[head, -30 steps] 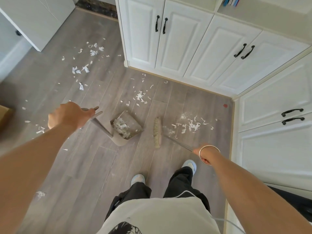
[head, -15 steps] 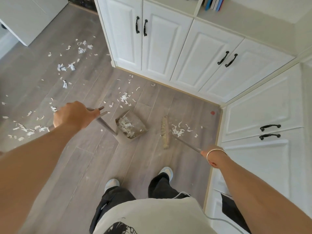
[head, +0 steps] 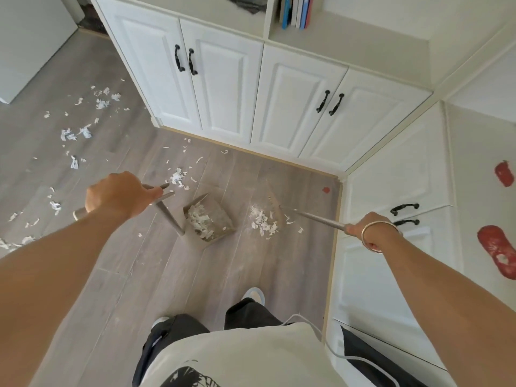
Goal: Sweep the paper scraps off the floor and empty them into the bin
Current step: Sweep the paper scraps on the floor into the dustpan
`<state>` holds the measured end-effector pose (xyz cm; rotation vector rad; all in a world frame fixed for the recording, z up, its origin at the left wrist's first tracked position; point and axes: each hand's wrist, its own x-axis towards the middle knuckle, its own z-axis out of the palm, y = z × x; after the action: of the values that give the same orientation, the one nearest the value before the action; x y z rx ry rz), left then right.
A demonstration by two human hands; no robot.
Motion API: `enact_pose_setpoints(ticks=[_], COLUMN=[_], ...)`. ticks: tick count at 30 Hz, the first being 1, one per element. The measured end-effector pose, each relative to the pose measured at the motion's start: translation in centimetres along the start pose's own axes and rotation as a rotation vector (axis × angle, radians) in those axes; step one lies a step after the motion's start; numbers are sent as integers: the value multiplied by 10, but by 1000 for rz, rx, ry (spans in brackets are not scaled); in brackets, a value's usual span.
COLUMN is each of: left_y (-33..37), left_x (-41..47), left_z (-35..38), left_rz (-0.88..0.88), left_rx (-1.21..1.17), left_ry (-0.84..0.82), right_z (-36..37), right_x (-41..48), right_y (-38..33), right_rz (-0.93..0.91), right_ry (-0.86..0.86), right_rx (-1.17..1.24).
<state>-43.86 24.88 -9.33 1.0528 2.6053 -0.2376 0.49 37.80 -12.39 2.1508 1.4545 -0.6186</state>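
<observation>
Over the grey plank floor [head: 134,275], head view: the left hand [head: 117,195] is clamped round the dustpan handle [head: 170,219], steadying the dustpan [head: 220,213], whose open side apparently faces the broom to receive sweepings; a heap of paper [head: 199,220] already lies inside. The right hand [head: 365,233] is closed round the broom handle [head: 312,219], with the broom head [head: 275,208] just beyond a small scrap pile [head: 264,223], which lies between it and the pan. More scraps [head: 75,134] lie well apart at left. No bin is visible.
</observation>
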Motion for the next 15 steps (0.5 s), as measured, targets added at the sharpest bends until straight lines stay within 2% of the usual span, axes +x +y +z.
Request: enact_pose_setpoints(ticks=[3,7,12,15], left_y=[12,17,7,0], left_x=[4,8,7,2], left_z=[3,9,19,20], left_rz=[28,53,50,44], left_rx=[31,70,31,26], left_ry=[-32,-88,-111,-124], right_z=[-7,2,41,63], right_x=[8,19,36,51], right_y=[17,28,31,32], right_rz=[-29,-33,-2,42], right_ry=[126,151,52,-81], right_rx=[-105,-197,-166,-12])
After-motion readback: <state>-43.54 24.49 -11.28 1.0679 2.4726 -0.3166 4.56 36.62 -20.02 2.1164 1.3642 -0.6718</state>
